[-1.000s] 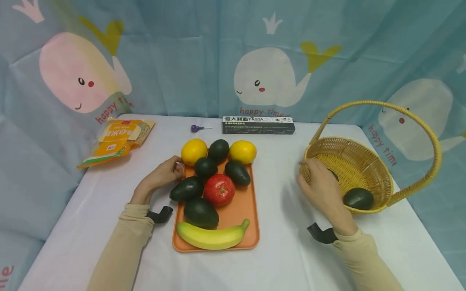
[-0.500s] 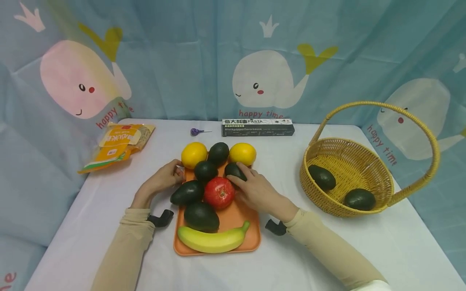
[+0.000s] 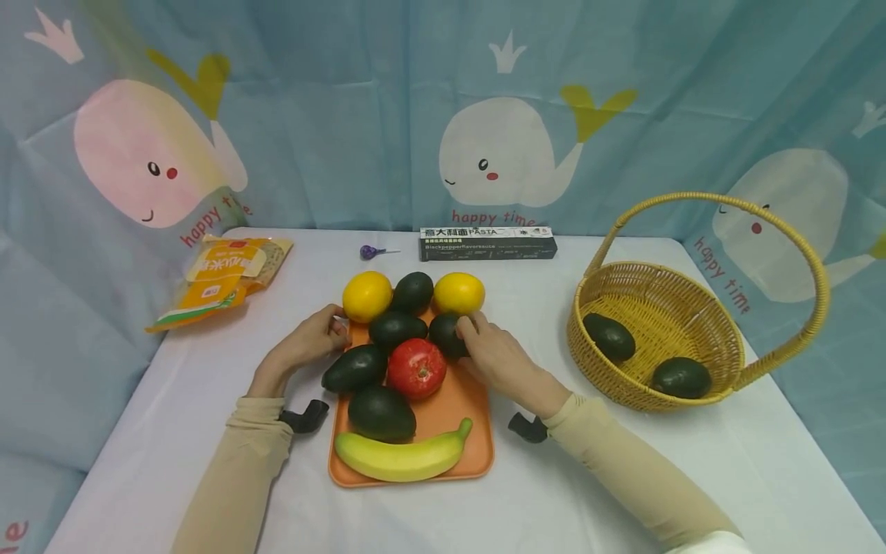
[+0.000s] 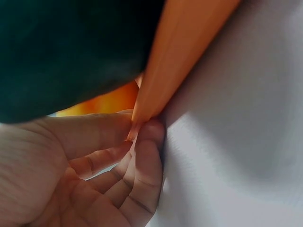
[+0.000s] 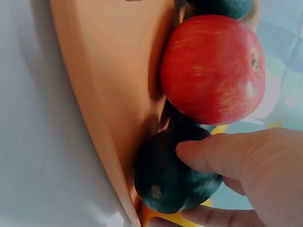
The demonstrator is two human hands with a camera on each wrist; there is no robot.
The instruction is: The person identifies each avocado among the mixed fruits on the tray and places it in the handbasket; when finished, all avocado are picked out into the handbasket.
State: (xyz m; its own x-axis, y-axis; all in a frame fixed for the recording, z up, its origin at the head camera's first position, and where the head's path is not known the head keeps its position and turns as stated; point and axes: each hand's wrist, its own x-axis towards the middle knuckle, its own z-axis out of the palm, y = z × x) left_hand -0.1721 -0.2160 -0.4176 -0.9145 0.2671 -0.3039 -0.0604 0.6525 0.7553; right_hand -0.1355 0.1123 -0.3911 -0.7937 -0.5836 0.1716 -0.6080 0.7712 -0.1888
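Note:
My left hand (image 3: 311, 340) pinches the left rim of an orange tray (image 3: 474, 419) between thumb and fingers, as the left wrist view shows up close. On the tray's right side, my right hand (image 3: 505, 362) grips a dark green avocado (image 5: 165, 175), thumb on one side and fingers on the other. A red pomegranate (image 3: 417, 369) lies against that avocado. Around it sit several more avocados (image 3: 382, 414), two yellow lemons (image 3: 367, 296) at the far end, and a banana (image 3: 401, 458) across the near end.
A yellow wicker basket (image 3: 734, 346) with a tall handle stands at the right and holds two avocados (image 3: 681, 378). Behind the tray lie a black pasta box (image 3: 487, 246) and a small purple-headed stick (image 3: 370, 251). An orange food bag (image 3: 224, 277) lies back left.
My right hand has left the basket, where an avocado now lies, and moved left onto another avocado on the tray. A neighbouring avocado has turned sideways. My left hand stays at the rim.

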